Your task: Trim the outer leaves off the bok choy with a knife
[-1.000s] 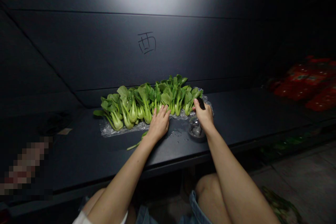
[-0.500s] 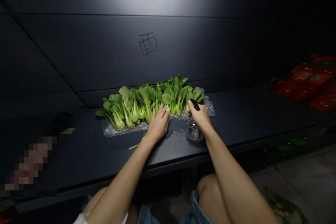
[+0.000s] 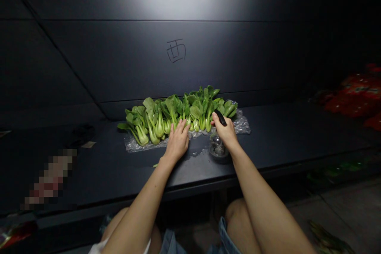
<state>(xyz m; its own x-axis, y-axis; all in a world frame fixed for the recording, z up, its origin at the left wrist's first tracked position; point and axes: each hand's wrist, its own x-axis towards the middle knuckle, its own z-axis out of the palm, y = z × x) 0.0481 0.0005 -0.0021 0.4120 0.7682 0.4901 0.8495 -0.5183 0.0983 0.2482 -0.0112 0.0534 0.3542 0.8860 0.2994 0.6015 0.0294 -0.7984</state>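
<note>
Left hand [image 3: 177, 143] open and palm down, fingers spread, fingertips at the near edge of the bok choy [image 3: 181, 117]. Right hand [image 3: 225, 133] closed in a pinch around a slim black object [image 3: 220, 118], most of it hidden by the fingers, its exact kind impossible to tell. Directly below that hand, a small dark bowl [image 3: 218, 150] with something clear and glassy inside, close to the wrist.

The bok choy in a tight row across the middle of the frame, on a sheet of bubble wrap [image 3: 190, 145], pale stems toward the near side, leaves toward the wall. Under it all, a dark table [image 3: 297, 135], with water droplets [image 3: 198, 151] between the two hands and a small green scrap [image 3: 155, 165] just left of the left wrist.

Above the row, a hand-drawn character 西 [image 3: 176, 50] on the dark wall [image 3: 119, 67]. At the right edge, red bags [image 3: 355, 97]. At lower left, a pixelated patch [image 3: 52, 178]. At the bottom, bare knees and denim shorts [image 3: 169, 242].
</note>
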